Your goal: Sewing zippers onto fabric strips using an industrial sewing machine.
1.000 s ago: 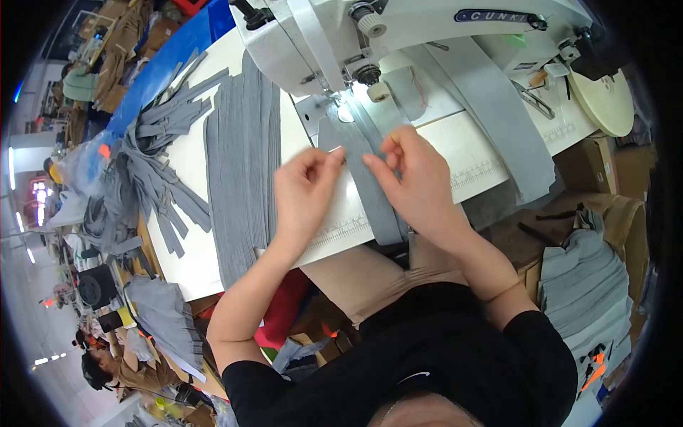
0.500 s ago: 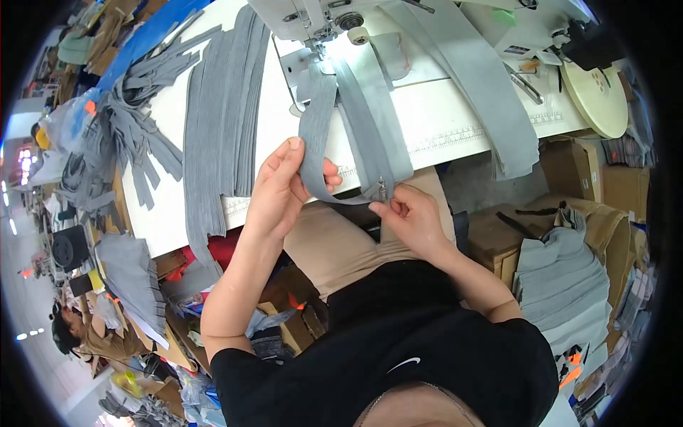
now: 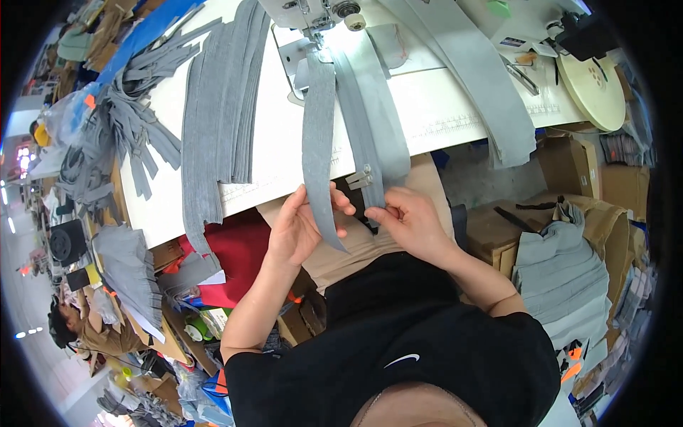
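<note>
My left hand (image 3: 293,231) is curled loosely round a grey fabric strip (image 3: 319,142), thumb on its left side and fingertips at its right. The strip's pointed lower end hangs past the table edge over my lap. My right hand (image 3: 411,222) pinches the near end of a grey zipper tape (image 3: 363,132) between thumb and fingers. Metal zipper pulls (image 3: 361,178) lie across the tape just above that grip. A wider, paler grey fabric panel (image 3: 388,128) runs along the tape's right side. All three lead up to the lit needle area of a sewing machine (image 3: 316,35).
Stacked grey strips (image 3: 220,121) lie on the white table (image 3: 277,153) at left, with tangled strips (image 3: 139,128) beyond. Grey panels (image 3: 469,78) hang over the edge at right, near tweezers (image 3: 523,78) and a pale round disc (image 3: 587,92). Another person (image 3: 103,327) sits far left.
My left hand has come down towards my lap, straightening the fabric strip, whose lower end now hangs apart from the zipper. The zipper pulls have swung to the left; my right hand has barely moved.
</note>
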Demonstrator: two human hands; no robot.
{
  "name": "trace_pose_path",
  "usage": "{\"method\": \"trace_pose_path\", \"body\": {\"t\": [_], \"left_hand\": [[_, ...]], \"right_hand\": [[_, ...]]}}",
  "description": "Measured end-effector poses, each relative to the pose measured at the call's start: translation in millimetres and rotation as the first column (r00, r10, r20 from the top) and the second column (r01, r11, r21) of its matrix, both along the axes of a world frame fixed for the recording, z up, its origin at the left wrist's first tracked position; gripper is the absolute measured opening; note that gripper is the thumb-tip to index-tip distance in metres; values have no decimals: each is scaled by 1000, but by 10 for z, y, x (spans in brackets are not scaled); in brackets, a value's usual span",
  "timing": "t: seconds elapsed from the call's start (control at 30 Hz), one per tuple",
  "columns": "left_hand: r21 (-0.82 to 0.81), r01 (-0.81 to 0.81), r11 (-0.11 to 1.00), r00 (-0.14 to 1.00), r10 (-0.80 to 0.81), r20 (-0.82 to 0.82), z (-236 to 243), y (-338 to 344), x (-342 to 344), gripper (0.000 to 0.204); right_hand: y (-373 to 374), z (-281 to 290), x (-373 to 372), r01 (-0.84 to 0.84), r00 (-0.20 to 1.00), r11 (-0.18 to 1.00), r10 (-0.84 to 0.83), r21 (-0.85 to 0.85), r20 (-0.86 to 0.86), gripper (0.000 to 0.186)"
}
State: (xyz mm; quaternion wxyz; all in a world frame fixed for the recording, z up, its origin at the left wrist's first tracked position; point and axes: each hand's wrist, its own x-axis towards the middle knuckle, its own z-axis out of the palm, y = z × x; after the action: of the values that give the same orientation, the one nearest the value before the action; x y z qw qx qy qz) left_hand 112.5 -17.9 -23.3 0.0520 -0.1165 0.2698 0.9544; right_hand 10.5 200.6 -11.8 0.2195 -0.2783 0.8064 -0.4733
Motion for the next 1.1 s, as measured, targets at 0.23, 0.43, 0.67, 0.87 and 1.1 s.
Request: {"method": "trace_pose_path", "body": {"t": [0.23,0.43,0.67,0.87,1.1], "left_hand": [[-415,228,881,962,-138,235,-441,67,-151,45],[-716,136,685,989,-53,137,-503,263,-254,14],[-738,267,620,963,-138,233,-392,443,-178,14],[-726,293,622,955,-161,249,-265,625,-58,14],[-614,325,719,937,-156,313,-232,687,-23,10]], "right_hand": [[-14,-387,-6,24,999,1000,-25,5,32,39],[165,-515,176,16,1000,997,-18,72,20,35],[480,-526,395,-49,995,986,33,161,97,37],[707,-440,553,-113,993,988,115,103,-13,40],[797,-328,580,-11,843,1000,-6,-27,-538,25]]}}
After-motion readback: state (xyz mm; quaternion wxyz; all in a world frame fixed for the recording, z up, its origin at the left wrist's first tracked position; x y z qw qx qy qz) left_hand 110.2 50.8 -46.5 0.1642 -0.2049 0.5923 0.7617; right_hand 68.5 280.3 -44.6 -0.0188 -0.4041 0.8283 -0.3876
